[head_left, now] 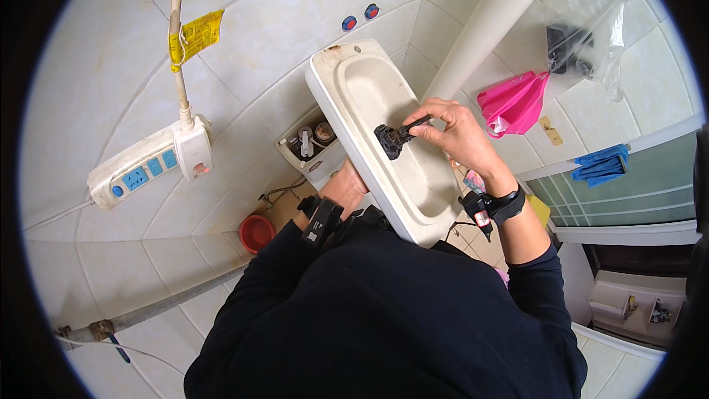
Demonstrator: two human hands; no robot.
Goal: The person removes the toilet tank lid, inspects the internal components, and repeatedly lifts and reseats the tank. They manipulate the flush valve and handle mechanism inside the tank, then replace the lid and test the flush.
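Observation:
A white ceramic washbasin (337, 129) is tilted in front of me, its lower end close against my body. My left hand (347, 186) reaches under its left side and holds it, with the fingers mostly hidden behind the basin. Over the bowl, my right hand (454, 133) pinches the narrow stem of a black, grimy drain fitting (391, 142) between thumb and fingers. The fitting's wide, lumpy end sits at or just above the bowl's inner surface; I cannot tell whether it touches. At the basin's upper end is a round tap hole (357, 48).
A white open compartment (325, 166) holding small containers stands left of the basin. A red bucket (257, 233) is below it. A power strip (140, 168) hangs at left. A thick white pipe (491, 18), pink bag (515, 103) and blue cloth (602, 165) are at right.

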